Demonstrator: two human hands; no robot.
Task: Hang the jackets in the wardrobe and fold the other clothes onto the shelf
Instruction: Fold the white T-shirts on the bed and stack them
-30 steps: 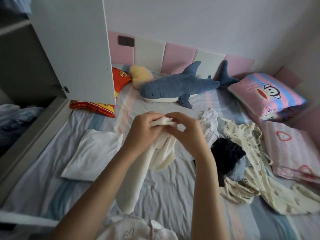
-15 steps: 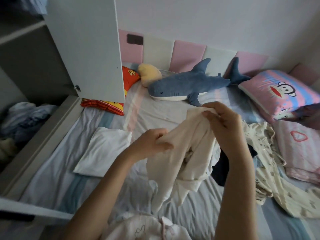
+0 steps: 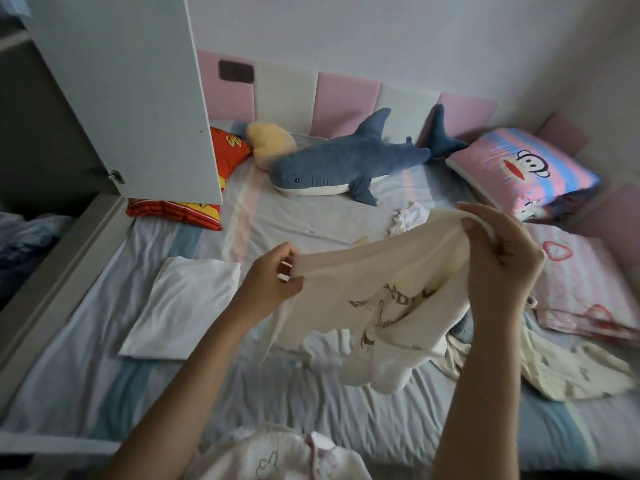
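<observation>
The fingers [image 3: 294,283] of the left hand [image 3: 270,278] are pinched on one edge of a cream printed top [image 3: 381,292]. Those of the right hand [image 3: 498,261] are curled round the opposite edge, which is held higher, at about two o'clock from the left. Between the hands the top is stretched in the air above the bed [image 3: 294,410]. Its lower part sags in loose folds toward six o'clock, and its dark print is partly lost in the creases. The cloth is judged light, soft and limp, neither slippery nor fragile, so no shape will be kept unless it is pulled taut. It is best taken by two matching corners, at the shoulders or the hem, and spread flat on the sheet before being folded. A folded white garment [image 3: 183,310] lies on the bed at nine o'clock from the left hand. A heap of unfolded clothes [image 3: 561,372] is seen at four o'clock, past the right forearm. A plush shark [image 3: 339,168] lies at twelve o'clock, and the open wardrobe door [image 3: 131,91] stands at ten o'clock.
</observation>
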